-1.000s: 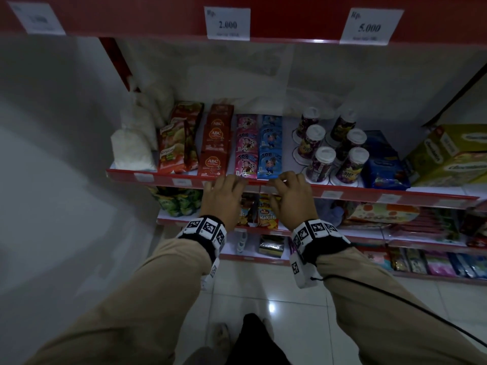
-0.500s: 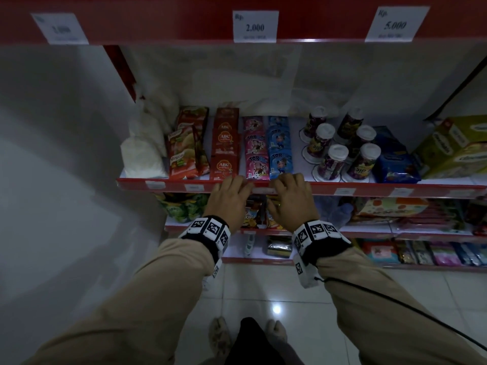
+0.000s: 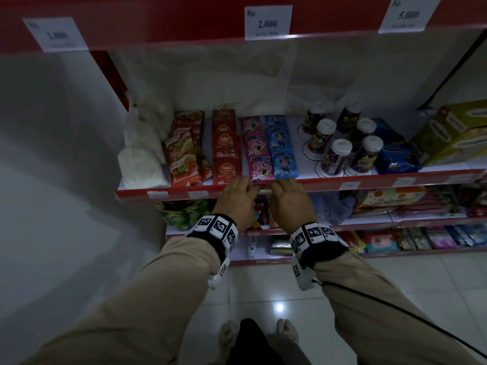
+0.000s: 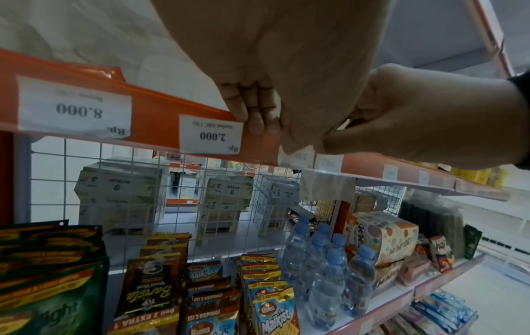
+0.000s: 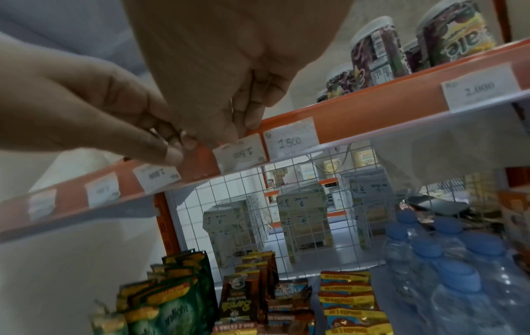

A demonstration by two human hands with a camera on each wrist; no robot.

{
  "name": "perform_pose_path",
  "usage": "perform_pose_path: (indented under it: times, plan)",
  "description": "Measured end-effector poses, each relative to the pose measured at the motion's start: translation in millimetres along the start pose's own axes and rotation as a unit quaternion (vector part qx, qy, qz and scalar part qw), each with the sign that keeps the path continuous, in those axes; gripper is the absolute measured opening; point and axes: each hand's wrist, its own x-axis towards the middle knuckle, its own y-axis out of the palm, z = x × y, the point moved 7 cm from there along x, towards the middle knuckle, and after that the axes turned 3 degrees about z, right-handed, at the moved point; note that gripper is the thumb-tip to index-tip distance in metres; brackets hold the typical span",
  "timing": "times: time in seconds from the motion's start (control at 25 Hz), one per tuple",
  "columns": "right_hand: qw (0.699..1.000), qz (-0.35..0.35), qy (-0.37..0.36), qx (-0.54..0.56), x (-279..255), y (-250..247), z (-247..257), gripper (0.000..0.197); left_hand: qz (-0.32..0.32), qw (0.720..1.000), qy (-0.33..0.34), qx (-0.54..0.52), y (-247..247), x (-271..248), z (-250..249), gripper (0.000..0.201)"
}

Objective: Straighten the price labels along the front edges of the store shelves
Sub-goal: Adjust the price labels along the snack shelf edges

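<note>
The red label strip (image 3: pixel 326 183) runs along the front edge of the snack shelf, with small white price labels in it. My left hand (image 3: pixel 237 192) grips the strip just right of a 2.000 label (image 4: pixel 210 134), fingers (image 4: pixel 255 117) curled over its top edge. My right hand (image 3: pixel 286 192) is close beside it and pinches the top of a 1.500 label (image 5: pixel 241 153). That label reads upside down next to its upright 1500 neighbour (image 5: pixel 291 138). A pale sliver of label (image 3: pixel 264 191) shows between the hands.
Sachets (image 3: pixel 226 151), sugar bags (image 3: pixel 142 164) and jars (image 3: pixel 340 156) stand just behind the strip. The shelf above carries larger labels (image 3: pixel 268 22) overhead. The shelf below holds water bottles (image 4: pixel 324 272) and snack packs (image 5: pixel 347 301). A white wall (image 3: pixel 52 167) closes the left side.
Both hands stayed on the same stretch of strip and drew a little closer together. The head view shifted slightly.
</note>
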Motion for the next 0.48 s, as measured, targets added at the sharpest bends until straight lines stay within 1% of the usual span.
perform_pose_path:
  times: [0.04, 0.12, 0.28, 0.36, 0.48]
  plan:
    - [1.0, 0.002, 0.005, 0.001, 1.1, 0.0, 0.1, 0.027, -0.003, 1.0, 0.001, -0.005, -0.5, -0.2, 0.3, 0.042]
    - [0.999, 0.029, 0.018, -0.004, 4.0, 3.8, -0.8, 0.029, -0.006, 1.0, 0.001, -0.008, -1.3, -0.7, 0.9, 0.041]
    - [0.992, 0.118, 0.034, -0.041, 8.0, 16.2, -5.6, 0.046, 0.006, 1.0, 0.013, -0.005, -0.2, -3.4, 1.8, 0.048]
    - [0.988, 0.137, 0.026, -0.065, 8.6, 18.7, -5.5, 0.043, 0.004, 1.0, 0.013, -0.01, -0.2, -4.2, 2.1, 0.05]
    - [0.986, 0.142, 0.014, -0.084, 11.4, 20.4, -3.1, 0.03, 0.009, 1.0, 0.013, -0.015, 0.5, -3.1, 2.7, 0.053]
